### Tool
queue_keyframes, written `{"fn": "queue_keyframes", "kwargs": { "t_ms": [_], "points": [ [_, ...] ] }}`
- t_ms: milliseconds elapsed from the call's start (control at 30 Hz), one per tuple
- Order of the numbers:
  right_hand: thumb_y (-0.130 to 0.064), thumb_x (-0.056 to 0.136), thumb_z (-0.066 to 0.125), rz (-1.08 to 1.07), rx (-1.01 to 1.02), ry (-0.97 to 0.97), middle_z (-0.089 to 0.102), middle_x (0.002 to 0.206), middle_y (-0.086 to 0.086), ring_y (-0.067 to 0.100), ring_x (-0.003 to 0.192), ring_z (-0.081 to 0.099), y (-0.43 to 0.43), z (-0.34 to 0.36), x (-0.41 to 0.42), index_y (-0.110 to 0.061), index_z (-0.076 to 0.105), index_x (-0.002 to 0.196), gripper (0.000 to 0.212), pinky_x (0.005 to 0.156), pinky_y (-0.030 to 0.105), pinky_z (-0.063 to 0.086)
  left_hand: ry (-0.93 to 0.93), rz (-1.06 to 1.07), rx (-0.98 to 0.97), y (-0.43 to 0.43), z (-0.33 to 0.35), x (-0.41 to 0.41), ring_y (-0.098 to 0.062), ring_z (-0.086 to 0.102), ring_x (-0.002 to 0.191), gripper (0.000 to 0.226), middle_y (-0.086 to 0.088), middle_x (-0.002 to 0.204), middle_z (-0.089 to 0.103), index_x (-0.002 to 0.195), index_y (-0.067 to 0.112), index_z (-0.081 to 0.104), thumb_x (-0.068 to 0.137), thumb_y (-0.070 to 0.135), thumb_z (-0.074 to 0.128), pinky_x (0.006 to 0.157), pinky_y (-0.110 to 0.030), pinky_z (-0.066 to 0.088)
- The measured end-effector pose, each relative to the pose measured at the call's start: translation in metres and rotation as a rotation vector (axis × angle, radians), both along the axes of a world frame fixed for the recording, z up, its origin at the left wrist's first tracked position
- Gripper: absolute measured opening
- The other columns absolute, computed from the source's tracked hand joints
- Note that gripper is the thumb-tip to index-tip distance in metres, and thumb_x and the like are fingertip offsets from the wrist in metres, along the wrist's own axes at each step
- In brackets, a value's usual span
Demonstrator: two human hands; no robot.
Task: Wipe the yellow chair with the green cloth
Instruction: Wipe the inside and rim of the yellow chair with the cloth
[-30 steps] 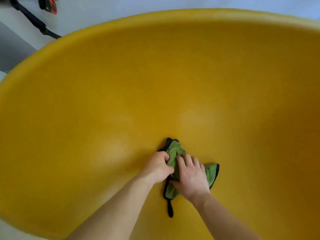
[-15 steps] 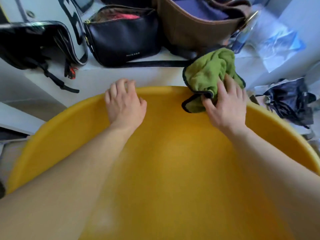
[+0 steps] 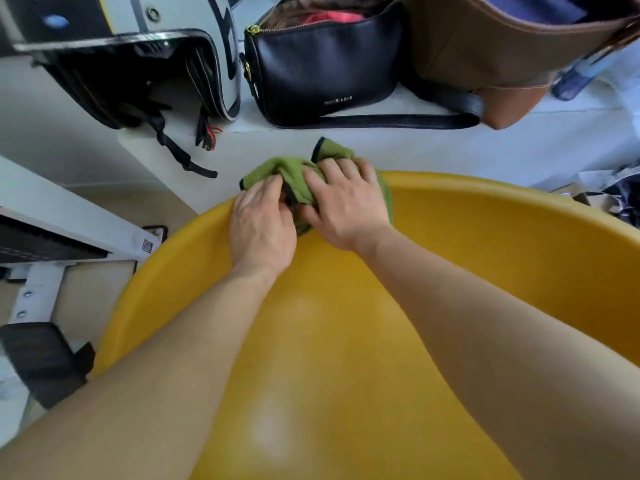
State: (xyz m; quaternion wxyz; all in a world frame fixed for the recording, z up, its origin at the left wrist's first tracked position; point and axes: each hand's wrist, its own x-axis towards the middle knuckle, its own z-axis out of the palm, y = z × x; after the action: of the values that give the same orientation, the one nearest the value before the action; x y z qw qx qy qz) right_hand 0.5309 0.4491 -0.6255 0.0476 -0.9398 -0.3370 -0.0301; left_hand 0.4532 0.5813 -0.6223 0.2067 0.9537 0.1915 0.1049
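Note:
The yellow chair fills the lower part of the head view as a deep rounded shell, its rim curving across the middle. A green cloth with a black edge is bunched on the far rim, left of centre. My left hand presses on the cloth's left part with fingers curled over it. My right hand lies on the cloth's right part, gripping it against the rim. Much of the cloth is hidden under both hands.
Behind the chair on a white surface sit a helmet with hanging straps, a black bag with a long strap and a brown bag. White furniture stands at the left, dark clutter at the right.
The cloth moved from the chair's seat up to the far rim, then leftward along it. My left hand left the bare rim and joined my right hand on the cloth.

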Motion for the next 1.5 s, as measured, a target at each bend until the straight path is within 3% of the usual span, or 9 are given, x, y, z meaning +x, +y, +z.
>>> {"fn": "queue_keyframes", "kwargs": {
  "t_ms": [233,333,433,633,900,1100,1233,1367,1500],
  "points": [
    [-0.053,0.084,0.046,-0.343,-0.096,-0.073,0.053,0.127,0.017,0.041,0.117,0.047,-0.145,-0.008,0.020,-0.019,0.045,0.138,0.064,0.104,0.057,0.034,0.164,-0.102,0.329,-0.021,-0.010,-0.001,-0.038,0.026,0.145,0.070,-0.017,0.155,0.035,0.156,0.028,0.024,0.092,0.049,0.044,0.120,-0.056,0.015],
    [-0.050,0.083,0.041,-0.516,-0.011,-0.025,0.052,0.125,0.019,0.041,0.124,0.043,-0.110,-0.003,0.015,-0.018,0.051,0.131,0.059,0.114,0.066,0.018,0.205,-0.077,0.362,-0.027,-0.013,0.000,-0.044,0.022,0.145,0.075,-0.020,0.156,0.030,0.156,0.032,0.018,0.090,0.054,0.044,0.119,-0.060,0.013],
    [-0.052,0.081,0.039,-0.318,0.021,-0.003,0.051,0.135,0.017,0.040,0.131,0.040,-0.041,-0.006,0.000,-0.021,0.050,0.139,0.066,0.118,0.064,0.005,0.221,-0.082,0.368,-0.028,-0.014,-0.001,-0.047,0.017,0.147,0.076,-0.022,0.159,0.025,0.156,0.034,0.020,0.088,0.050,0.052,0.119,-0.062,0.012],
    [-0.058,0.089,0.040,-0.080,-0.040,-0.136,0.053,0.133,0.011,0.037,0.121,0.047,-0.068,-0.008,0.010,-0.028,0.039,0.149,0.067,0.110,0.059,0.026,0.220,-0.042,0.334,-0.045,-0.007,0.003,-0.041,0.010,0.151,0.078,-0.021,0.164,0.016,0.155,0.021,0.024,0.086,0.037,0.057,0.121,-0.060,0.007],
    [-0.061,0.086,0.049,-0.435,-0.108,-0.175,0.051,0.129,0.017,0.039,0.117,0.047,-0.267,-0.015,0.013,-0.029,0.034,0.149,0.072,0.101,0.059,0.033,0.112,-0.402,0.284,-0.210,0.003,0.058,-0.027,0.015,0.153,0.072,-0.006,0.166,0.021,0.155,0.023,0.026,0.089,0.035,0.052,0.121,-0.056,0.006],
    [-0.055,0.082,0.045,-0.466,-0.047,-0.109,0.060,0.114,0.016,0.041,0.108,0.055,-0.220,-0.005,0.032,-0.017,0.054,0.121,0.056,0.105,0.062,0.029,0.053,-0.340,0.157,-0.237,-0.003,0.069,-0.023,0.021,0.151,0.064,-0.001,0.162,0.032,0.154,0.016,0.033,0.092,0.020,0.049,0.123,-0.051,0.010],
    [-0.054,0.084,0.047,-0.335,-0.081,-0.101,0.057,0.118,0.016,0.039,0.105,0.054,-0.274,-0.003,0.024,-0.022,0.042,0.142,0.067,0.098,0.055,0.037,0.084,-0.358,0.203,-0.253,0.000,0.066,-0.026,0.016,0.152,0.067,-0.001,0.164,0.026,0.154,0.017,0.031,0.090,0.022,0.050,0.122,-0.051,0.010],
    [-0.055,0.083,0.055,-0.616,-0.129,-0.092,0.056,0.117,0.021,0.042,0.106,0.053,-0.370,0.000,-0.021,-0.024,0.035,0.146,0.073,0.095,0.054,0.039,0.142,-0.609,0.221,-0.308,0.008,0.060,-0.028,0.010,0.153,0.066,-0.002,0.167,0.014,0.155,0.026,0.028,0.092,0.025,0.047,0.123,-0.050,0.008],
    [-0.053,0.087,0.051,-0.732,-0.111,-0.072,0.058,0.116,0.023,0.043,0.106,0.054,-0.373,0.006,-0.023,-0.016,0.045,0.135,0.061,0.094,0.055,0.038,0.138,-0.601,0.176,-0.323,0.008,0.064,-0.030,0.011,0.153,0.064,-0.002,0.167,0.017,0.153,0.031,0.031,0.092,0.022,0.049,0.123,-0.052,0.012]
  ]
}}
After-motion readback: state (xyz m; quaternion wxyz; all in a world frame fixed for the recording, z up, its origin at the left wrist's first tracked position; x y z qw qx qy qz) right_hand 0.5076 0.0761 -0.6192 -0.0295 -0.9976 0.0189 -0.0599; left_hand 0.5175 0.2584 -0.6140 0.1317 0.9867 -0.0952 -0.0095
